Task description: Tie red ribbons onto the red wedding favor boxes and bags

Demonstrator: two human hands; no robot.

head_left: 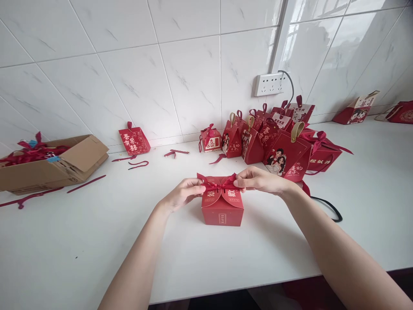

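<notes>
A red gift box (222,213) with gold lettering stands upright on the white table in front of me, its curved top flaps folded together. Across its top runs a dark red ribbon (220,187), knotted at the middle. My left hand (184,193) pinches the ribbon on the left side of the knot. On the right side, my right hand (254,180) grips the ribbon between thumb and fingers. Both hands are at the box's upper edges, and the ribbon looks stretched between them.
Several red gift boxes (284,157) with loops crowd the back right. An open cardboard carton (35,174) of ribbons stands at left. Loose ribbon pieces (86,183) and a red pouch-shaped box (134,141) lie near the tiled wall. A black cord (335,213) lies right.
</notes>
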